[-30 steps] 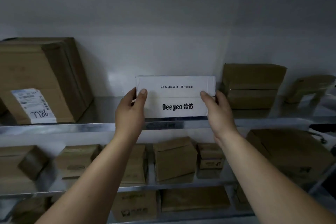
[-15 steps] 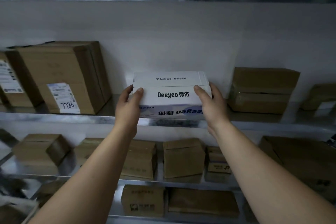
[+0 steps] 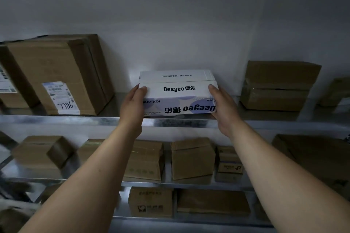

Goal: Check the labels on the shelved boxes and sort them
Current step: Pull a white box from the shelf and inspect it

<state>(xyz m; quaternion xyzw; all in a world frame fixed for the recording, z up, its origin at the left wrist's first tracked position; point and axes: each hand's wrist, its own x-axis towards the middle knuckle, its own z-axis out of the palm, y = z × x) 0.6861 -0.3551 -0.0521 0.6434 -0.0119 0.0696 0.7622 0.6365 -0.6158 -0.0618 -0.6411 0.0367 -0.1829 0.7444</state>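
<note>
White box (image 3: 178, 92), long axis running along the shelf (image 3: 75, 121) front, gripped endwise by left hand (image 3: 132, 104) and right hand (image 3: 222, 108).

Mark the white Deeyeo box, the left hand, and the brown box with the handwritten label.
white Deeyeo box (image 3: 179, 89): head view, on the face with the upright logo.
left hand (image 3: 131, 108): head view, back of the hand.
brown box with the handwritten label (image 3: 47, 62): head view, bare cardboard above the label.
</note>
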